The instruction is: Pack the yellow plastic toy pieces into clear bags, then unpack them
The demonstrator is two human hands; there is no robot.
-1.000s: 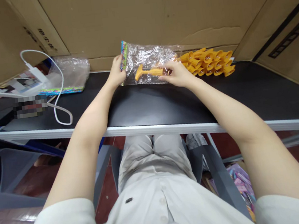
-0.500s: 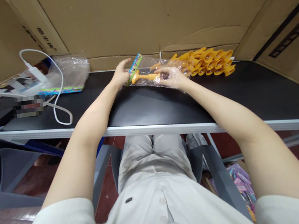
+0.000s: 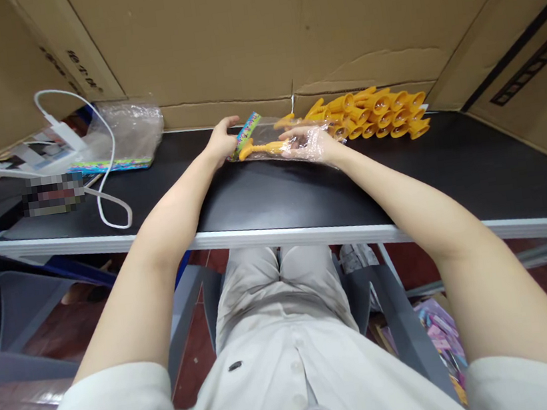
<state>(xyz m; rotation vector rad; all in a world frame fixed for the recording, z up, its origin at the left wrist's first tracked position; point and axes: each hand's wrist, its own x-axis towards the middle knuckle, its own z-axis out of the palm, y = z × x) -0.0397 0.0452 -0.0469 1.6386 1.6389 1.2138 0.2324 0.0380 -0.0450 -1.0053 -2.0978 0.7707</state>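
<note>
A clear plastic bag (image 3: 277, 136) with a colourful header strip (image 3: 247, 130) lies on the black table (image 3: 272, 192), and an orange toy trumpet (image 3: 261, 149) is inside it. My left hand (image 3: 221, 141) grips the bag at the header end. My right hand (image 3: 312, 145) is pushed inside the bag's open end, fingers spread flat under the plastic, touching the trumpet's far end. A pile of several orange trumpets (image 3: 375, 114) lies just right of the bag.
A stack of clear bags with colourful headers (image 3: 124, 134) lies at the table's back left, with a white charger and cable (image 3: 96, 161) over it. Cardboard boxes (image 3: 250, 26) wall in the back. The table's white front edge (image 3: 307, 233) runs above my lap.
The bag, held up and upright a second ago, has been laid flat on the table. My right hand has slid inside it and flattened out over the trumpet.
</note>
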